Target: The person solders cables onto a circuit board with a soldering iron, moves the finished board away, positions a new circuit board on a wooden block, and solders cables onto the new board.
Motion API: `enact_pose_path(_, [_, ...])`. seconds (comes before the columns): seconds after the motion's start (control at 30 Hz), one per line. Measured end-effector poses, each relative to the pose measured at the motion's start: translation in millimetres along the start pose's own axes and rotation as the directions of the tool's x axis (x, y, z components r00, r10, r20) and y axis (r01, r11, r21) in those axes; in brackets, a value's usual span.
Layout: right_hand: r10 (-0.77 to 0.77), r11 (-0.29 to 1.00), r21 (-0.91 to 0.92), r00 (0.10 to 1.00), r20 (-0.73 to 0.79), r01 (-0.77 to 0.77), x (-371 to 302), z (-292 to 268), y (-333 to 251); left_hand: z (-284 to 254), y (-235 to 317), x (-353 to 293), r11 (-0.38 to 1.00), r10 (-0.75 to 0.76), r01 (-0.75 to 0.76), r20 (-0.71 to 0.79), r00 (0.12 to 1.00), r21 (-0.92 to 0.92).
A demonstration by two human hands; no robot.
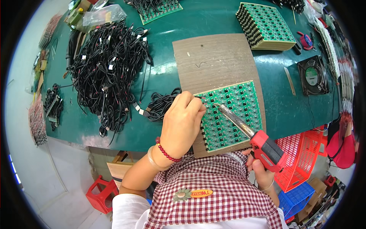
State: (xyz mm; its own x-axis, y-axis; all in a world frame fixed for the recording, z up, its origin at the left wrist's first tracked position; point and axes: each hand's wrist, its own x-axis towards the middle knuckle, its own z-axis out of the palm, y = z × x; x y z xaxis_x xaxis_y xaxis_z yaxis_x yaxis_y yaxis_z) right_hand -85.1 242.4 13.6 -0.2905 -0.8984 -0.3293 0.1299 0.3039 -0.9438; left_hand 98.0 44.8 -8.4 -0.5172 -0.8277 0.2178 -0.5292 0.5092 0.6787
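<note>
A green circuit board panel [249, 101] with rows of small black parts lies on a brown board [213, 57] right in front of me. My left hand [183, 120] is closed in a pinch at the panel's upper left corner. From its fingertips a thin cable end [201, 97] pokes out over the panel. Behind the wrist rests a coiled black cable [162, 105]. My right hand [262, 173] grips a red and black soldering iron [267, 150], partly hiding the fingers. The iron's metal tip touches or hovers over the panel near the cable end; I cannot tell which.
A big heap of black cables [110, 65] covers the table's left. Stacked green panels [267, 24] stand at the back right. A black fan [312, 75], a metal strip [289, 81] and a red-blue tool [305, 41] lie rightward. Below is a red basket [301, 156].
</note>
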Motion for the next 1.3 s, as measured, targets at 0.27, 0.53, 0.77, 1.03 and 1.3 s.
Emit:
enact_pose_path(0.27, [-0.018, 1.000, -0.022, 0.999, 0.051, 0.020, 3.2, -0.2, 7.0, 6.2, -1.1, -0.5, 0.999, 0.005, -0.004, -0.009, 1.000, 0.032])
enact_pose_path(0.53, [0.003, 0.996, -0.088, 1.000, -0.021, -0.005, 5.3, 2.7, 11.3, 5.4, 1.7, 0.9, 0.999, -0.015, 0.014, 0.007, 1.000, 0.028])
enact_pose_path(0.77, [0.088, 0.995, -0.054, 0.996, -0.006, -0.088, 1.1, 1.9, 1.9, 3.9, 1.4, 1.2, 0.999, -0.003, 0.002, 0.026, 1.000, 0.035])
enact_pose_path(1.03, [-0.090, 0.996, -0.027, 0.996, -0.002, 0.090, 1.2, 0.4, 4.9, 4.8, 1.6, 3.1, 0.999, 0.002, -0.001, -0.015, 1.000, 0.048])
enact_pose_path(1.3, [-0.066, 0.995, -0.075, 0.997, 0.030, 0.068, 0.0, -0.5, 6.8, 2.4, 3.3, 3.4, 0.997, 0.008, -0.010, 0.028, 1.000, 0.073])
